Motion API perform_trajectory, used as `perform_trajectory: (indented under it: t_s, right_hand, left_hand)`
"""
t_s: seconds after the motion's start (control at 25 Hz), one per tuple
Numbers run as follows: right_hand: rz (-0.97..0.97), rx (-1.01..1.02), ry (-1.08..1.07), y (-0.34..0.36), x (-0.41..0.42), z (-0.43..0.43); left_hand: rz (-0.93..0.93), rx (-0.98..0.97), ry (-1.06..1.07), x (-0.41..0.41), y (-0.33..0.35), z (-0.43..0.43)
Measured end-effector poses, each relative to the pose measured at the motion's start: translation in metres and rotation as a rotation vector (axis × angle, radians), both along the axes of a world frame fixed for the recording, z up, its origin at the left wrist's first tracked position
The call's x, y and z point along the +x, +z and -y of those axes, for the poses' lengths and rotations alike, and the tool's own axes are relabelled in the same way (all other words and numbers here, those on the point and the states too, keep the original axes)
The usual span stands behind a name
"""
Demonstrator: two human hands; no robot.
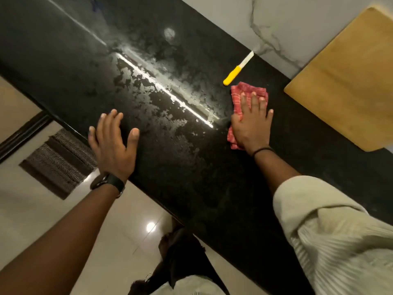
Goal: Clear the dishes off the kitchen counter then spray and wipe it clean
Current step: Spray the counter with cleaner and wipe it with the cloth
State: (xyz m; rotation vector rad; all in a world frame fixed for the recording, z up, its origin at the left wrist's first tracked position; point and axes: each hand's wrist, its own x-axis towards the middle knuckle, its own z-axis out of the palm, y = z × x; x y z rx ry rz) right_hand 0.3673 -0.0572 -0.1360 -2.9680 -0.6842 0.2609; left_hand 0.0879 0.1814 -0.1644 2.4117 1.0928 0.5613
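Observation:
The black stone counter (191, 167) runs diagonally through the head view, with a wet, streaky film of spray across its middle (161, 81). My right hand (251, 124) lies flat with spread fingers, pressing a red patterned cloth (238, 92) onto the counter at the right edge of the wet patch. My left hand (114, 145) is open, palm down, at the counter's near edge, holding nothing. A black watch sits on that wrist.
A yellow-handled knife (236, 70) with a white blade lies just beyond the cloth, near the marble wall (276, 24). A wooden cutting board (348, 81) stands to the right. A striped floor mat (59, 160) lies on the glossy tiles below left.

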Motion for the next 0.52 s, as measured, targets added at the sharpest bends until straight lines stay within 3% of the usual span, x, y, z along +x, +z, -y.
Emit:
perform_trajectory:
  t_s: [0.28,0.44,0.52]
  right_hand:
    - [-0.059,0.064,0.436,-0.002,-0.136,-0.139]
    - [-0.092,0.045,0.773,-0.003,-0.196,-0.106]
    - [-0.046,0.042,0.774,-0.006,-0.176,-0.078]
  left_hand:
    - [0.014,-0.036,-0.007,0.000,0.003,-0.003]
    - [0.151,-0.086,-0.038,-0.007,0.012,-0.021]
    - [0.123,-0.061,-0.034,-0.009,0.017,-0.046]
